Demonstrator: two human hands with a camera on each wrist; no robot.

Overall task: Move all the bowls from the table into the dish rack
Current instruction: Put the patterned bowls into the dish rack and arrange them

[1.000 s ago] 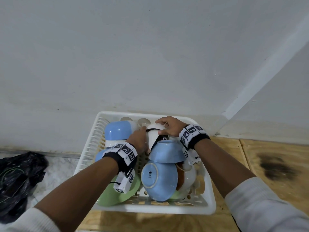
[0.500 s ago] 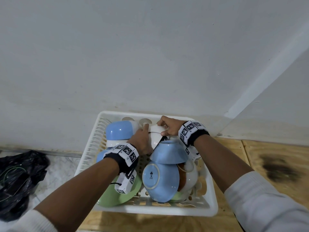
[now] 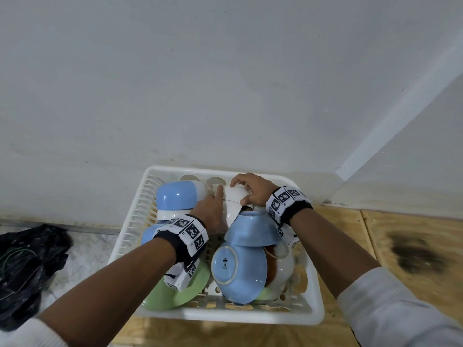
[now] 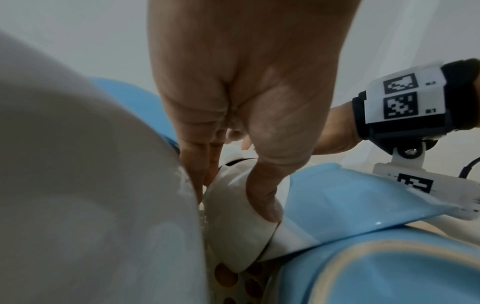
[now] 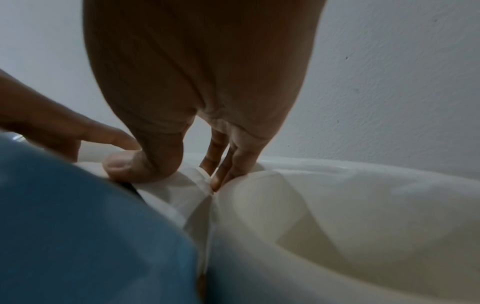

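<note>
A white dish rack (image 3: 250,318) stands on the wooden table against the wall. At its back middle a white bowl (image 3: 234,205) stands tilted on edge. My left hand (image 3: 215,206) holds it from the left, thumb (image 4: 265,201) on its outer wall (image 4: 233,226) and forefinger stretched over the top. My right hand (image 3: 240,192) grips its upper rim from the right, with thumb (image 5: 140,166) and fingers (image 5: 221,170) pinching the rim (image 5: 192,185). Several blue bowls (image 3: 240,271), a green bowl (image 3: 172,294) and other white ones fill the rack.
An upturned blue bowl (image 3: 176,194) sits on a white one at the rack's back left, close to my left hand. Another upturned blue bowl (image 3: 250,229) lies just under my right wrist. A black plastic bag (image 3: 22,266) lies at the left. Bare wooden table (image 3: 400,246) extends right.
Both hands stay on the white bowl at the rack's back. My left forefinger has stretched up over its top, and less of the bowl's dark inside shows.
</note>
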